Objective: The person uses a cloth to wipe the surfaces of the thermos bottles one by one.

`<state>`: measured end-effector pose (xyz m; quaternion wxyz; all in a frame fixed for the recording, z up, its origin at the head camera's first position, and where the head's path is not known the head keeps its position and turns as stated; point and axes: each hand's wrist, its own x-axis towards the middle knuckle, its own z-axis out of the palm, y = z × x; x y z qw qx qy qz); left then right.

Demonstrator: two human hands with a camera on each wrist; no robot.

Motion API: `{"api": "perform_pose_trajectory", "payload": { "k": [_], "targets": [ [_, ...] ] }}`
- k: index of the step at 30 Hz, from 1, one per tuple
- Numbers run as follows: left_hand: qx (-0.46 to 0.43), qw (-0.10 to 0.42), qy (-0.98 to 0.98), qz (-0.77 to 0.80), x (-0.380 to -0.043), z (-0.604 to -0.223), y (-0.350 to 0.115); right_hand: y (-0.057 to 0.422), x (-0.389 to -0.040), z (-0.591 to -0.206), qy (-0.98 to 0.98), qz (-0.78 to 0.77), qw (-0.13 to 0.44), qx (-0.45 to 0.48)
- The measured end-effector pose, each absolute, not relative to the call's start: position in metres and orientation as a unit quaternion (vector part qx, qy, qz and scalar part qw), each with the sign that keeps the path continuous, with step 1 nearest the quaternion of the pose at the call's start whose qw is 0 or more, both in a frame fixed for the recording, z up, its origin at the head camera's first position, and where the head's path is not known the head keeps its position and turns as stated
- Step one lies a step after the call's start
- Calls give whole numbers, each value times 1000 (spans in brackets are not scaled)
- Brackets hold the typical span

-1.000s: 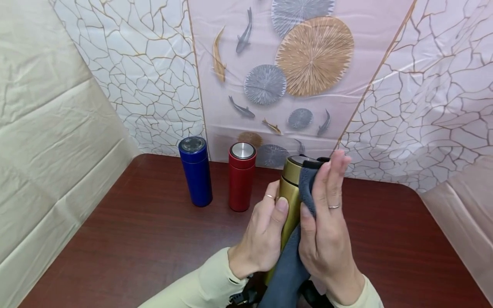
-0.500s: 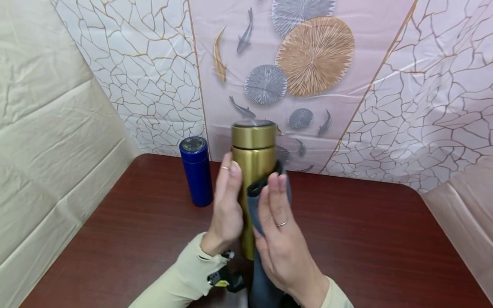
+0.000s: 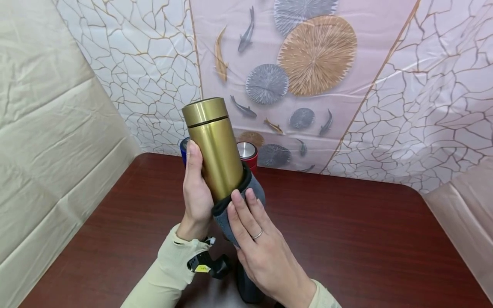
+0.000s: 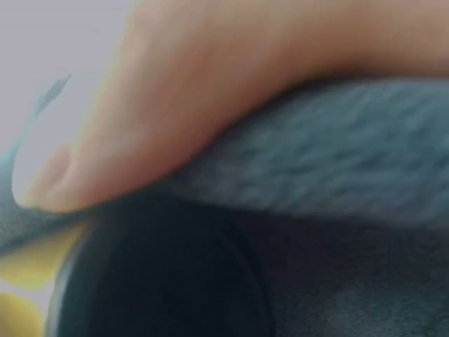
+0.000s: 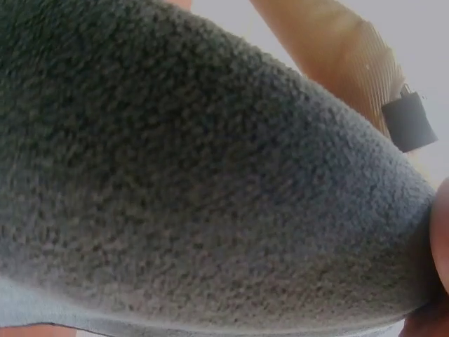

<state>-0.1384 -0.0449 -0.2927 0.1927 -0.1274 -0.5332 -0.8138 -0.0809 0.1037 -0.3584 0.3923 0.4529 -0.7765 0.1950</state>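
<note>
A gold thermos (image 3: 215, 149) is held up off the table, leaning to the left, with its capped end upward. My left hand (image 3: 195, 201) grips it along its left side, thumb lying up the body. Around its lower part lies a dark grey cloth (image 3: 226, 224) with black edging. My right hand (image 3: 267, 250) holds this cloth against the thermos, fingers stretched over the outside; its thumb is mostly hidden. In the right wrist view the fuzzy cloth (image 5: 210, 175) fills most of the picture. A finger (image 4: 161, 119) lies over cloth in the left wrist view.
Behind the thermos stand a red thermos (image 3: 248, 155) with a silver top and a blue thermos (image 3: 184, 149), both largely covered. The dark red-brown table (image 3: 366, 239) ends at a patterned backdrop (image 3: 316, 55). A pale curtain (image 3: 50, 149) hangs at the left.
Both hands have moved left with the gold thermos, which has risen and now tips left. My right hand and the cloth have slid from near the cap down to its lower part.
</note>
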Motion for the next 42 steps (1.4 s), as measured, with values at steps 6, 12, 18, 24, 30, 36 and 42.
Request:
{"api": "perform_pose_trajectory", "payload": {
  "k": [6,12,18,24,30,36,42],
  "targets": [
    [-164,156,-531,-817,-131,-301,-25,110,-82,-351,-771,257,379,442],
    [-230,128,-578,-773,-120,-319,2,124,-85,-334,-760,306,404,407],
    [-272,104,-633,-718,-107,-338,29,149,-85,-312,-754,363,416,357],
    [-288,91,-636,-710,-103,-343,34,156,-85,-307,-749,381,422,340],
    [-258,110,-616,-737,-111,-329,18,137,-89,-322,-753,342,427,366],
    [-215,120,-551,-798,-124,-309,-12,115,-87,-342,-750,299,405,429],
    [-157,172,-515,-825,-135,-291,-42,106,-84,-356,-760,242,359,484]
  ]
}}
